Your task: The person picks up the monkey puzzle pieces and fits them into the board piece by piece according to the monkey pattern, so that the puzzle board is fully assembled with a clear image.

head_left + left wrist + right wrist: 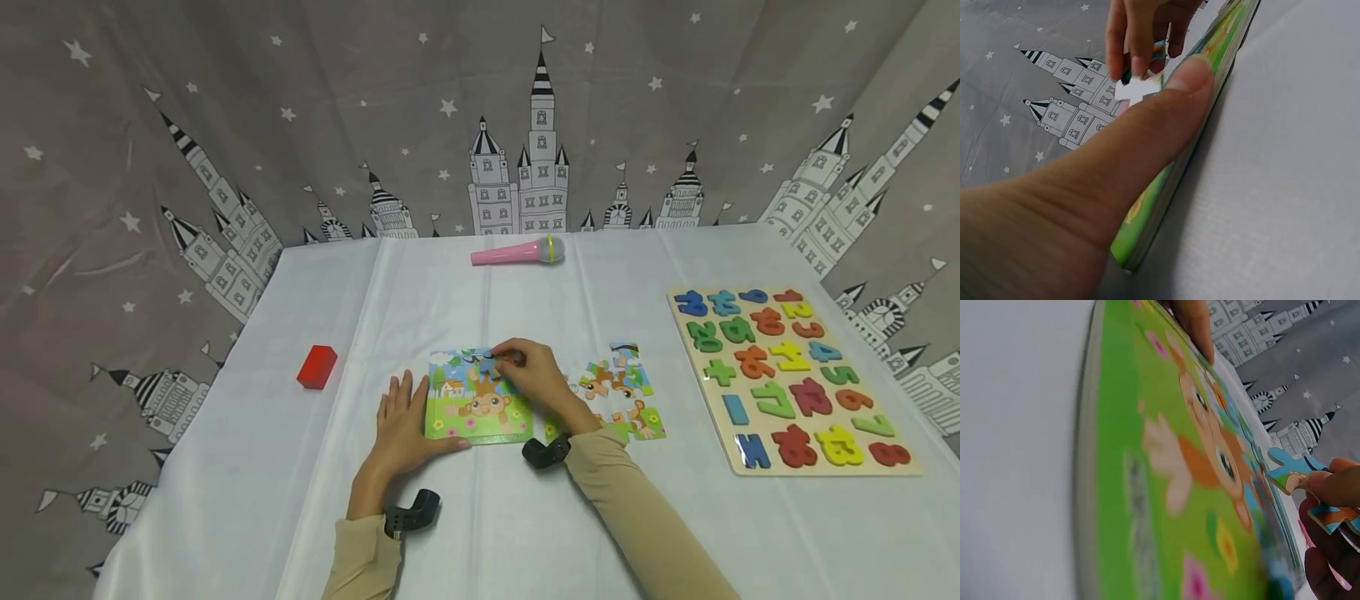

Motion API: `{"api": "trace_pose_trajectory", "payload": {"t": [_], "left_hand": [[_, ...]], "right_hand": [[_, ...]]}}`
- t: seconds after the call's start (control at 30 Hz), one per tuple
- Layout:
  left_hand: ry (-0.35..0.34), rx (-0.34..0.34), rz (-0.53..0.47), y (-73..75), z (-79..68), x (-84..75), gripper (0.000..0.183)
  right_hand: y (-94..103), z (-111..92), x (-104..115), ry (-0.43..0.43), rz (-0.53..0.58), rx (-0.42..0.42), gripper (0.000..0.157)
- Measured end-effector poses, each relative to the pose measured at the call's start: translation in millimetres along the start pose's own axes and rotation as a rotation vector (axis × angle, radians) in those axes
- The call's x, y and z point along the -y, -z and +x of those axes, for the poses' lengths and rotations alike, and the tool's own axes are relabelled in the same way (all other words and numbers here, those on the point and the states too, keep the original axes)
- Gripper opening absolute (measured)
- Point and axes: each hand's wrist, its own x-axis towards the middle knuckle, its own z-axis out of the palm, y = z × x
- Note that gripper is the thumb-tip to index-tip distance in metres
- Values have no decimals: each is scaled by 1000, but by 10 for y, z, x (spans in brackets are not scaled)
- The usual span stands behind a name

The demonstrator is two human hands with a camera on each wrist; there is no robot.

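A thick square board with a monkey picture (480, 408) lies on the white-covered table, its cut edge showing in both wrist views. My left hand (401, 427) rests along the board's left side with fingers spread and straight; its thumb (1190, 74) touches the near edge. Above the board's upper right part, my right hand (536, 372) pinches a jigsaw puzzle piece (1297, 472) between thumb and fingers. The piece is blue with brown and green patches. Other puzzle pieces (645, 417) of a monkey picture lie right of the board, some close together, partly hidden by the right forearm.
A wooden number board (712, 404) with colourful raised figures lies at the right. The pink toy microphone (506, 253) is at the back of the table. Off to the left sits a red block (317, 367). A grey castle-print curtain (337, 100) hangs behind.
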Motion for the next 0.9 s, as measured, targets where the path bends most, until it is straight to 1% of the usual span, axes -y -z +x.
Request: {"api": "trace_pose_trajectory", "payload": {"t": [0.1, 0.23, 0.4, 0.63, 0.73, 0.9], "left_hand": [[-2, 2, 2, -3, 1, 3, 115], [-6, -4, 6, -2, 2, 1, 115], [-19, -25, 3, -1, -1, -4, 114], [-2, 7, 5, 16, -7, -2, 115], [-1, 10, 6, 20, -8, -1, 115], [-5, 8, 4, 16, -8, -6, 115]], "right_hand": [[-89, 63, 31, -14, 27, 4, 21], [-161, 124, 86, -32, 13, 30, 24], [-208, 157, 151, -54, -41, 78, 26], [-239, 184, 199, -83, -125, 106, 28], [-249, 191, 203, -96, -170, 116, 29], [-248, 193, 222, -94, -226, 120, 27]]}}
